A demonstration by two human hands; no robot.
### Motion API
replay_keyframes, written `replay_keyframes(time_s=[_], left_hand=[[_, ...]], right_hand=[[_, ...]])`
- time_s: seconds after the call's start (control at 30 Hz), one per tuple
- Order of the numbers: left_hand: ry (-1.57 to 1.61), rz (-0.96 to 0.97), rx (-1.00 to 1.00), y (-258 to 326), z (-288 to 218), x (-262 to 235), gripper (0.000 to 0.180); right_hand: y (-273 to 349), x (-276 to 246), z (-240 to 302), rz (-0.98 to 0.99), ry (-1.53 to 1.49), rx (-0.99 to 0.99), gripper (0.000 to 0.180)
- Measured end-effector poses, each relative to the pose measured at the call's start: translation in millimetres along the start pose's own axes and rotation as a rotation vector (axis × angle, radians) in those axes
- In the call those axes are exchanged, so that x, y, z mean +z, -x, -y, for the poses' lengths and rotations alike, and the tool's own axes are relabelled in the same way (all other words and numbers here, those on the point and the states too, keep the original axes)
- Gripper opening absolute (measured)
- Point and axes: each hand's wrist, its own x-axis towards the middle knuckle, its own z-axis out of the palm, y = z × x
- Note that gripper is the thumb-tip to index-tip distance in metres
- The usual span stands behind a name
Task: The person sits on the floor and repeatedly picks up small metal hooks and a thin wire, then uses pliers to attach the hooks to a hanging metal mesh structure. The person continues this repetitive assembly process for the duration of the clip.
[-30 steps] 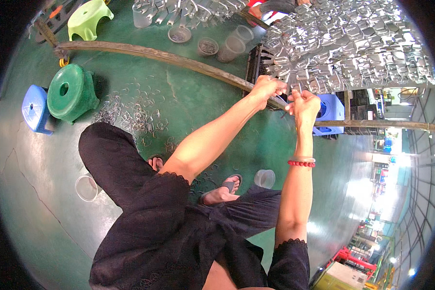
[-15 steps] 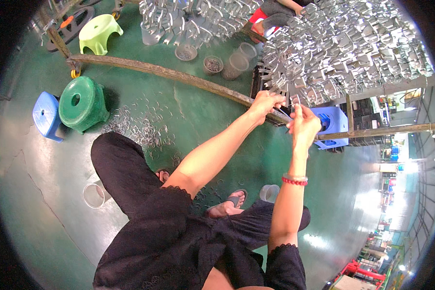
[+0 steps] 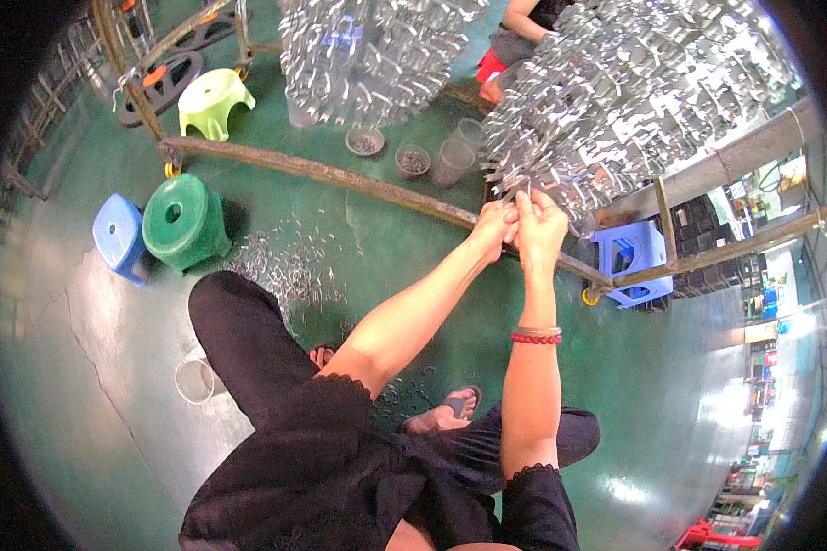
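From afar, I see the bare left hand (image 3: 492,227) and right hand (image 3: 541,230) together, probably for steadiness, at the large cluster of bent silvery metal pieces (image 3: 629,106)'s lower edge; their grip I cannot tell.

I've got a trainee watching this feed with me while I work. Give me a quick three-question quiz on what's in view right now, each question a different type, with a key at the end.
1. Multiple choice: which wrist wears the red beaded bracelet?
a) the left
b) the right
c) both

2. True or false: the left hand and the right hand are close together, at the lower edge of the large mass of silvery metal pieces.

3. Fill in the colour: the round stool next to the leftmost blue stool is ____.

Key:
1. b
2. True
3. Green
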Motion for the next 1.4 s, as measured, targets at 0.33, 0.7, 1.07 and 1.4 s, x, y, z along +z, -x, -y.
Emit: replay_keyframes(time_s=[0.33,0.7,1.07,1.4], left_hand=[[-0.157,-0.006,-0.387,23,-8,2,0.025],[0.083,0.294,-0.595,47,-41,-1,0.037],[0.255,0.168,-0.331,42,-31,-1,0.018],[0.065,-0.028,-0.156,39,-30,2,0.016]], right_hand=[[22,-22,-4,-0.124,0.604,-0.212,0.016],[24,-64,30,0.416,0.342,0.095,0.019],[37,-47,19,0.096,0.058,0.103,0.028],[16,-16,20,-0.148,0.591,-0.067,0.025]])
